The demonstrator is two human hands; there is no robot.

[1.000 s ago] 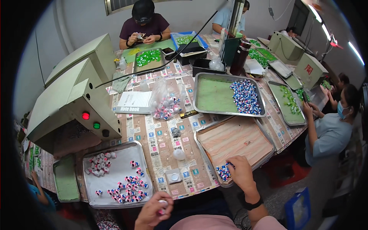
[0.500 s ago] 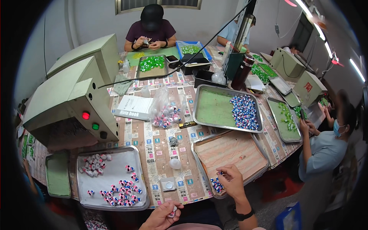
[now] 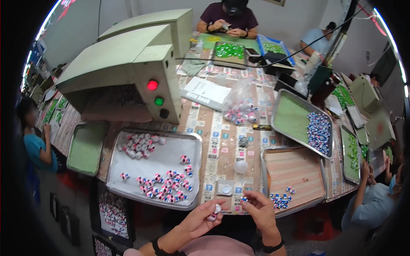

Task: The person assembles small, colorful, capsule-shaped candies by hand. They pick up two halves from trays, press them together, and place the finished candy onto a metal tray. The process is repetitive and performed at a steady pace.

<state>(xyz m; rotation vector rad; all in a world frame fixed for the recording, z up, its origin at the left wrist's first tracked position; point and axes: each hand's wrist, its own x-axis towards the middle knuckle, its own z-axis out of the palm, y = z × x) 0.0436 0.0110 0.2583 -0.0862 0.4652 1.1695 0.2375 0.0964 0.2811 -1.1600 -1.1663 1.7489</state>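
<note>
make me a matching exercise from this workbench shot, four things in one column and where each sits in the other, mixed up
Things:
1. left hand
2. right hand
3. clear bag of pieces
4. red lamp

Places or states:
A. on the front of the green machine, above a green lamp
B. pinching a small white piece
C. lying mid-table beside a white booklet
D. fingertips on a tiny blue piece, near the wood-lined tray

Pairs: 1-B, 2-D, 3-C, 4-A
</note>
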